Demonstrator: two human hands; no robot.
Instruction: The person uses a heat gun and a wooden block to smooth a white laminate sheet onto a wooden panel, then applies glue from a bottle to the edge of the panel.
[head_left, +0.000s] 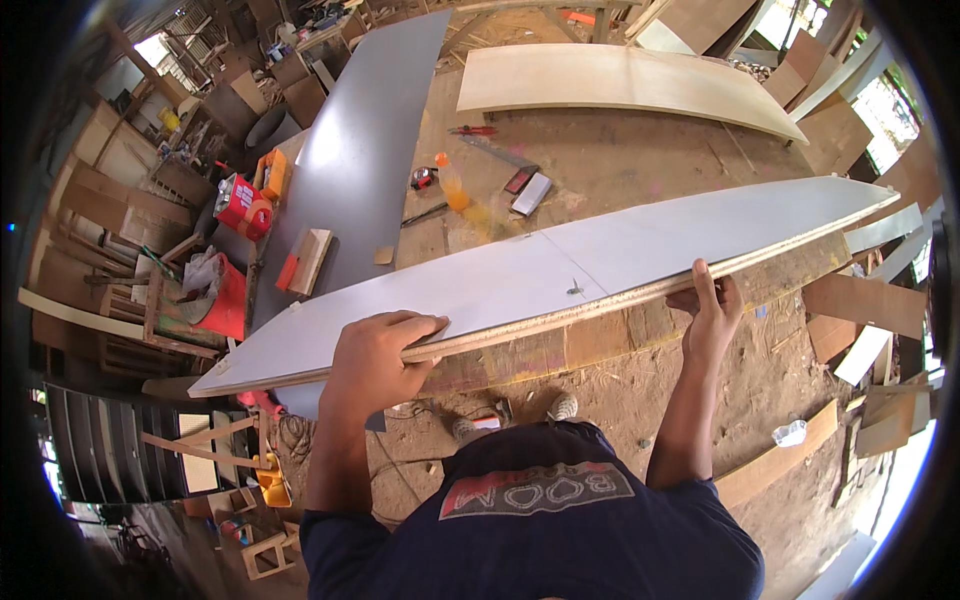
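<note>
Two hands [375,350] – three long boards [560,270].

Long panel [560,265] lies on workbench [600,150], bottle [452,185] behind it.

Orange plastic bottle [452,184] on worktable beyond held edge; red tin can [243,206] far left; pale curved plywood sheet [620,85] well beyond.

A big worn wooden workbench [620,160] fills the open workshop. Beyond it, daylight comes through bright openings [890,110]. Left of it stand brown wooden cabinets [110,170] and a dark slatted rack [110,450]. Below it, the dirt floor [640,400] is strewn with sawdust and offcut boards [870,310].
</note>
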